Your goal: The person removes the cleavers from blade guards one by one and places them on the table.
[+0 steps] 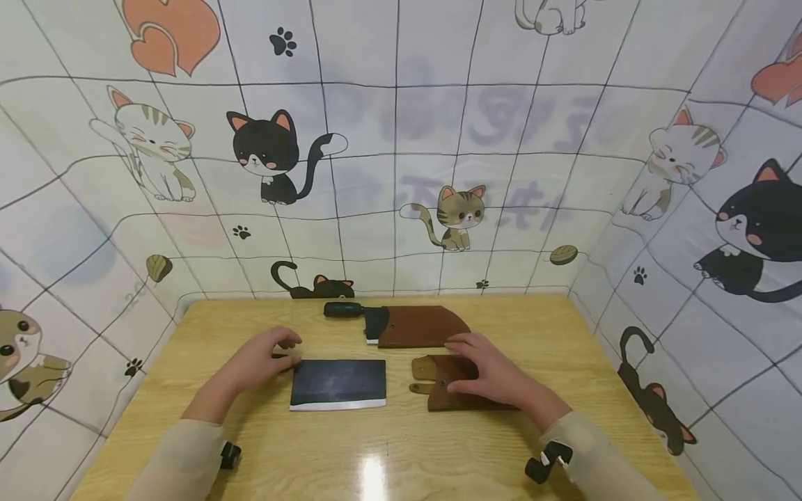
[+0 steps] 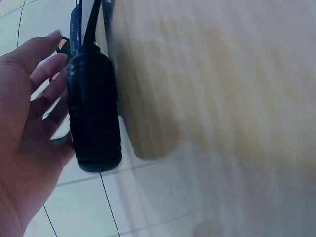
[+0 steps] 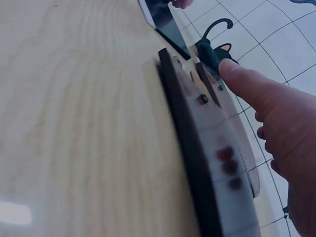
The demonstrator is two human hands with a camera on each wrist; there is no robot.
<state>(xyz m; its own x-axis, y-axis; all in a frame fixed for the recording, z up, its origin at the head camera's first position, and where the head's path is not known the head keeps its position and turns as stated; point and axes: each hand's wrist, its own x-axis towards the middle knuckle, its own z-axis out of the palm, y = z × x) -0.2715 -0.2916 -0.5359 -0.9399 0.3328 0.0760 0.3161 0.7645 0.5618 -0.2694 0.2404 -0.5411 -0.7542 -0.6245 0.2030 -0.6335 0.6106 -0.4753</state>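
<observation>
A cleaver with a dark, broad blade [image 1: 338, 383] and a pale cutting edge lies flat left of centre. My left hand [image 1: 260, 358] is at its handle end, covering most of it in the head view. In the left wrist view, the ridged black handle [image 2: 95, 111] appears beside my loosely bent fingers [image 2: 47, 74], which are not wrapped around it. My right hand [image 1: 491, 372] hovers over a brown leather sheath [image 1: 441, 400], fingers spread and relaxed. The sheath's snap strap [image 1: 422, 388] and tan flap [image 1: 424, 368] point toward the blade.
Behind these lies a second knife in a brown sheath [image 1: 422, 325], its black handle [image 1: 342, 310] pointing left. The wooden table [image 1: 388, 452] is enclosed at the back and sides by a white tiled cat-print sheet [image 1: 370, 125].
</observation>
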